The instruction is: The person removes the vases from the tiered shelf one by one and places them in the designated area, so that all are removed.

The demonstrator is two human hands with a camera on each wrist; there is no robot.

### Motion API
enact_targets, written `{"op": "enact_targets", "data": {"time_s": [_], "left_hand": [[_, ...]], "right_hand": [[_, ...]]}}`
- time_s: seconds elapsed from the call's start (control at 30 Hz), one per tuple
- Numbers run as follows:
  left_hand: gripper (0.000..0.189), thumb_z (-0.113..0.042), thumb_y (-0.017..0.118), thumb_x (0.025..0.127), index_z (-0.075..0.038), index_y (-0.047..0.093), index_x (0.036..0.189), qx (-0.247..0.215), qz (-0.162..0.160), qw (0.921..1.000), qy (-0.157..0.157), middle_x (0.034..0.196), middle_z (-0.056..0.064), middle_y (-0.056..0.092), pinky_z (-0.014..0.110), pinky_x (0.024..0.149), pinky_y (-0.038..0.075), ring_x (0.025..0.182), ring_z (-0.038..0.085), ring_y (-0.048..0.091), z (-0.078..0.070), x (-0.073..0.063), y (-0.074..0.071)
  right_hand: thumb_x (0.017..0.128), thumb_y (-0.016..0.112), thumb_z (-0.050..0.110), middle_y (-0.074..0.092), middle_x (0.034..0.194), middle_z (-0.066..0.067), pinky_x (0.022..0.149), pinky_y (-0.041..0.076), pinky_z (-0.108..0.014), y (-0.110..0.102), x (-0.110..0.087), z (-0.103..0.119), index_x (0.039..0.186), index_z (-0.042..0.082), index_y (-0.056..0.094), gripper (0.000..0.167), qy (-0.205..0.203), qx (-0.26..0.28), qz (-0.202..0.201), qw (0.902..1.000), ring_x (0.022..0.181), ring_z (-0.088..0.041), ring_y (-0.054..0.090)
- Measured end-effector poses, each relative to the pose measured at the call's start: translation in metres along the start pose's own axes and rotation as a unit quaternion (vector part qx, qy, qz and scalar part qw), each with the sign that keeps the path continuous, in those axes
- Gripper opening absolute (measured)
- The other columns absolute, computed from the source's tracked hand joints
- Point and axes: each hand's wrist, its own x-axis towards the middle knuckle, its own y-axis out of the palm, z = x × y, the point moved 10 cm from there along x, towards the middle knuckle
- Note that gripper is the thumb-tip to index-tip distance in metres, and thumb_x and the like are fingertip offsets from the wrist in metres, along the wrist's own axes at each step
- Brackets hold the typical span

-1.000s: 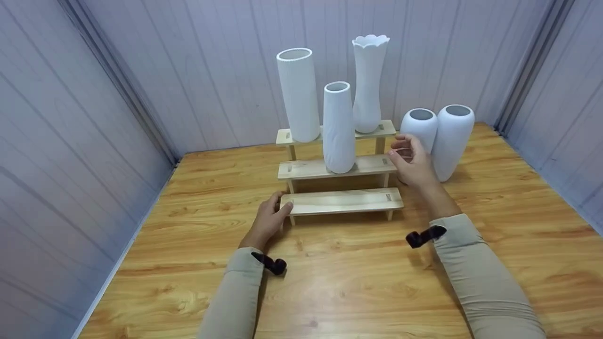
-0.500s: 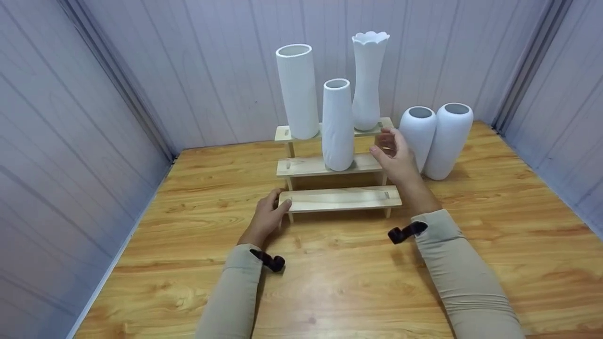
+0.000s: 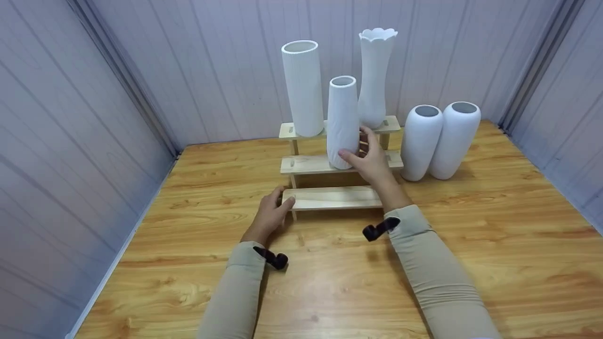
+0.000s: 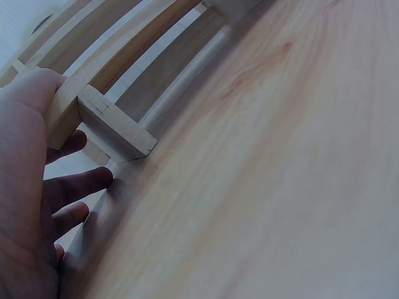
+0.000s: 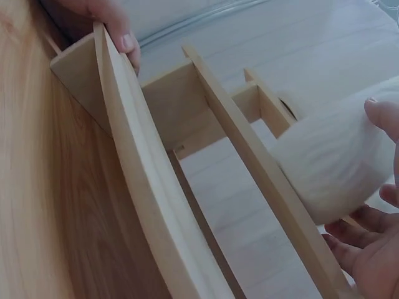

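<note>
A three-tier wooden stand (image 3: 330,197) stands on the table. My left hand (image 3: 271,214) pinches the left end of its lowest shelf, thumb on top and a finger underneath, as the left wrist view shows. On the middle shelf stands a slim white vase (image 3: 343,117) with a carved surface. My right hand (image 3: 374,160) holds its lower part from the right, thumb in front and fingers behind. In the right wrist view the thumb lies on that vase (image 5: 336,156) and the other fingers curl by its base. Some fingertips are hidden behind it.
A ribbed cylindrical vase (image 3: 304,89) and a vase with a scalloped rim (image 3: 374,77) stand on the top shelf. Two rounded white vases (image 3: 422,143) stand close together on the table (image 3: 494,226), right of the stand. Panelled walls enclose the back and sides.
My right hand has moved left, away from the rounded vases, and taken hold of the slim vase on the middle shelf. My left hand has stayed at the lowest shelf's end.
</note>
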Motion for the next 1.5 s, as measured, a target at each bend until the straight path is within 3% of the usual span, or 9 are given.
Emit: {"op": "enact_targets", "data": {"time_s": [0.1, 0.37, 0.7, 1.1, 1.5], "left_hand": [[0.064, -0.037, 0.057, 0.102, -0.004, 0.040, 0.154, 0.000, 0.001, 1.0000, -0.008, 0.152, 0.025, 0.042, 0.051, 0.113, 0.035, 0.139, 0.037, 0.042, 0.002, -0.001, 0.000], [0.058, -0.034, 0.060, 0.101, -0.003, 0.046, 0.149, -0.004, -0.010, 0.9999, 0.009, 0.147, 0.022, 0.050, 0.049, 0.112, 0.037, 0.135, 0.034, 0.047, -0.005, 0.002, -0.001], [0.055, -0.036, 0.060, 0.101, -0.008, 0.049, 0.147, 0.008, -0.017, 0.9998, 0.001, 0.145, 0.021, 0.051, 0.049, 0.113, 0.035, 0.135, 0.033, 0.046, 0.001, 0.001, -0.005], [0.059, -0.037, 0.058, 0.102, -0.005, 0.044, 0.150, 0.003, -0.005, 1.0000, 0.002, 0.148, 0.021, 0.048, 0.049, 0.113, 0.035, 0.136, 0.033, 0.044, 0.001, -0.001, -0.002], [0.055, -0.038, 0.059, 0.102, -0.009, 0.049, 0.147, 0.010, -0.009, 0.9999, 0.003, 0.143, 0.017, 0.052, 0.048, 0.113, 0.035, 0.135, 0.031, 0.045, 0.001, 0.002, -0.001]], "right_hand": [[0.081, 0.086, 0.036, 0.042, 0.145, -0.016, 0.105, 0.044, -0.046, 0.007, 0.001, 0.000, 0.155, 0.011, 0.031, 0.096, -0.003, -0.020, -0.013, 0.9997, 0.126, -0.033, 0.051], [0.078, 0.088, 0.034, 0.042, 0.147, -0.015, 0.108, 0.041, -0.047, 0.008, 0.000, 0.006, 0.153, 0.010, 0.034, 0.096, -0.026, -0.059, -0.060, 0.9961, 0.132, -0.029, 0.045], [0.075, 0.088, 0.047, 0.044, 0.146, -0.012, 0.108, 0.042, -0.051, -0.003, -0.013, 0.002, 0.156, 0.016, 0.031, 0.104, -0.003, -0.086, -0.041, 0.9954, 0.131, -0.031, 0.048], [0.077, 0.089, 0.038, 0.049, 0.139, -0.015, 0.103, 0.045, -0.053, -0.034, -0.030, 0.009, 0.154, 0.013, 0.034, 0.098, -0.021, -0.093, -0.032, 0.9950, 0.125, -0.031, 0.051], [0.077, 0.090, 0.038, 0.048, 0.139, -0.018, 0.103, 0.045, -0.054, -0.086, -0.046, 0.007, 0.157, 0.015, 0.030, 0.103, 0.022, -0.099, -0.059, 0.9932, 0.124, -0.034, 0.051]]}}
